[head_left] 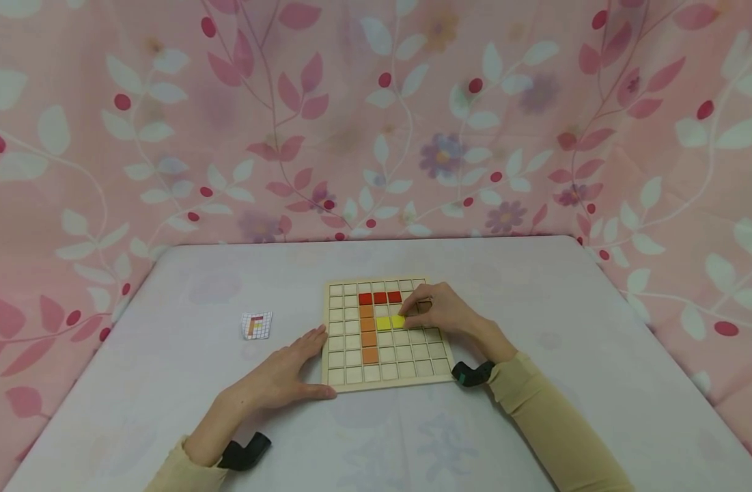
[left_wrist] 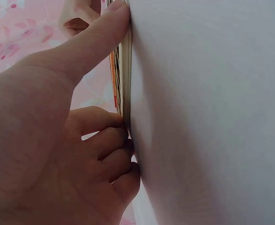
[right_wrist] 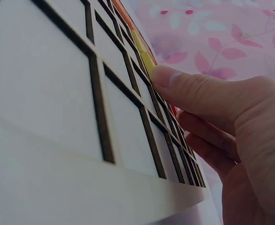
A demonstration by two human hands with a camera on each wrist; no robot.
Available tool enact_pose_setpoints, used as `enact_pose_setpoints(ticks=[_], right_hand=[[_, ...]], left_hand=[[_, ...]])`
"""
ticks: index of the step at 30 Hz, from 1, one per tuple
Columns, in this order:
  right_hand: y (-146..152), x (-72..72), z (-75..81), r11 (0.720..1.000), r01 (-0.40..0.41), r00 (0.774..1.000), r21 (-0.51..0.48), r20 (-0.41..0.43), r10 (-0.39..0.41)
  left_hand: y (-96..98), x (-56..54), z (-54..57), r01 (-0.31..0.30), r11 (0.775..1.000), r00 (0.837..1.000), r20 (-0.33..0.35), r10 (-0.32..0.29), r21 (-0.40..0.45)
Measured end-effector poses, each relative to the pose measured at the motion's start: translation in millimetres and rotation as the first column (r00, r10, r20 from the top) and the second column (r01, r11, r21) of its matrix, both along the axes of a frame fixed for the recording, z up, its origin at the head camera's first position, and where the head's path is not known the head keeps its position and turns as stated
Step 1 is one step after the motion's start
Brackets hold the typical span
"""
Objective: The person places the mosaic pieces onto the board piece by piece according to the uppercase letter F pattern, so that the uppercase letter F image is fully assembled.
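Note:
A wooden grid board (head_left: 388, 380) lies on the table. Three red tiles (head_left: 380, 298) form a row near its far side, and several orange tiles (head_left: 368, 339) run down a column below. Two yellow tiles (head_left: 383, 323) sit side by side to the right of that column. With thumb and fingertips my right hand (head_left: 446, 307) pinches the right yellow tile (head_left: 398, 321) at its cell; the thumb (right_wrist: 193, 86) meets the yellow in the right wrist view. My left hand (head_left: 277, 372) rests spread at the board's near left corner, thumb on the front edge, fingers along the left edge.
Left of the board lies a small paper card (head_left: 256, 326) printed with a coloured grid pattern. A white cloth covers the table (head_left: 351, 444), and a pink floral curtain (head_left: 376, 137) hangs behind it. Black wrist devices (head_left: 246, 452) are worn on both arms.

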State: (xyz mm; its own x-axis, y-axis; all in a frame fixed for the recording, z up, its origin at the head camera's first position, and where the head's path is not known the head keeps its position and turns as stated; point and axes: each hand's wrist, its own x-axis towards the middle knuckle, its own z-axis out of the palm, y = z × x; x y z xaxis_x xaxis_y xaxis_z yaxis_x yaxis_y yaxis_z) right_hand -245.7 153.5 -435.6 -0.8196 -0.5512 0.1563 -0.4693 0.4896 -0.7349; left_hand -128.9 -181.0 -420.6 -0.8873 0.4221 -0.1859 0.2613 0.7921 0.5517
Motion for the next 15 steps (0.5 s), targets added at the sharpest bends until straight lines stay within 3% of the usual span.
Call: enact_pose_setpoints(ticks=[15], right_hand=[[1.7, -0.1, 0.4, 0.999, -0.036, 0.998, 0.013, -0.055, 0.037]], left_hand=[[0.2, -0.5, 0.4, -0.002, 1.000, 1.000, 0.021, 0.002, -0.011]])
